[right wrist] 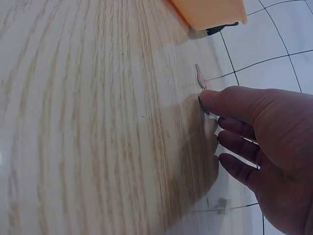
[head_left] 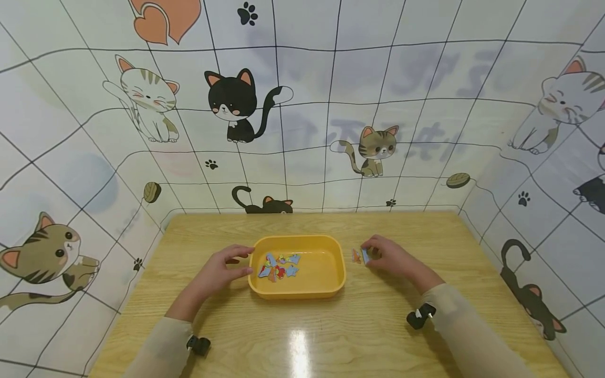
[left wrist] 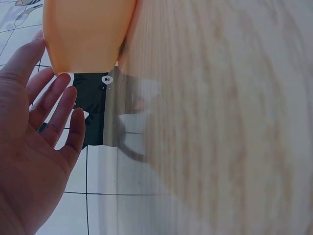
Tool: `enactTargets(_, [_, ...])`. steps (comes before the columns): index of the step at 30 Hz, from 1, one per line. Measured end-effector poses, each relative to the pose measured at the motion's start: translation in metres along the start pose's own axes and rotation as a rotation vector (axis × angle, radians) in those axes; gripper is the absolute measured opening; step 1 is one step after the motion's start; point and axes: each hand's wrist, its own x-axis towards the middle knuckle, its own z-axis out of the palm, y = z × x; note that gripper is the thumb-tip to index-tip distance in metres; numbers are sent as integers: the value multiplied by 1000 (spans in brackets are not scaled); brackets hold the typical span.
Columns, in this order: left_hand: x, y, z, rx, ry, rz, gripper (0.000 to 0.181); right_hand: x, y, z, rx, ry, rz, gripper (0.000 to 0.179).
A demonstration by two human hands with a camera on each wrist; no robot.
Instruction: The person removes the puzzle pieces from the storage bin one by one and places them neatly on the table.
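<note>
The head view showed one yellow tray (head_left: 312, 270) on one wooden table (head_left: 359, 325), with a person's two hands, one on either side of it. I counted at least seven small flat pieces (head_left: 291, 270) lying in the left half of the tray, blue, red, orange and yellow among them; they overlapped, so I couldn't be sure of the exact number.

Two more pieces were out on the table, just beyond the tray's right end: one orange piece (head_left: 356, 255) and, close beside it, one blue piece (head_left: 365, 256). The right hand (head_left: 387, 257) pinched the blue piece between its thumb and a finger, low at the table, and the right wrist view showed three other fingers loosely bent behind the thumb. The left hand (head_left: 222, 268) was relaxed, its fingers loosely spread, with the fingertips resting against the tray's left end.

Two pale sleeves (head_left: 165, 346) came in from the near side, and two small black devices (head_left: 198, 345) sat at the wrists, one to each arm. On the back sheet of tile-patterned cloth (head_left: 307, 121) I made out four cartoon cats (head_left: 233, 100) and three black paw prints (head_left: 247, 13).
</note>
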Motion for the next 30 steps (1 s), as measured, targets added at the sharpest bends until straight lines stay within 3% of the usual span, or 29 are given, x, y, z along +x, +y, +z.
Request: enactTargets(30, [0, -1, 0, 10, -6, 16, 49, 0, 12, 1, 133, -47, 117, 46])
